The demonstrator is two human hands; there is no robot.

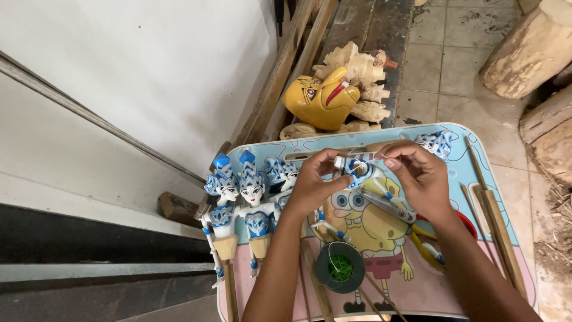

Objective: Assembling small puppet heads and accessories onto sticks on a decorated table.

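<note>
Head view: Both hands meet above the middle of the tabletop (476,179), a small tray-like surface printed with a yellow cartoon figure. The left hand (313,185) and the right hand (420,176) are each closed by the fingertips on one small blue-and-white puppet piece (356,169), held between them just above the surface, nearer the far edge than the near one. Thin white thread shows at the piece; its exact attachment cannot be told.

Along the left edge stand finished puppets (238,200) with blue crowns and white faces, upright side by side, on wooden rods. A further blue-and-white head (438,143) lies at the far right corner. Near the near edge, just right of the left forearm, sits a dark spool of green thread (340,267). Thin wooden sticks (494,220) lie along the right edge. A metal tool (390,206) rests under the right wrist.

Beyond the far edge, a yellow carved mask (322,101) lies against unpainted carved wooden heads (363,77). Logs (530,53) lie on the tiled floor at upper right.
</note>
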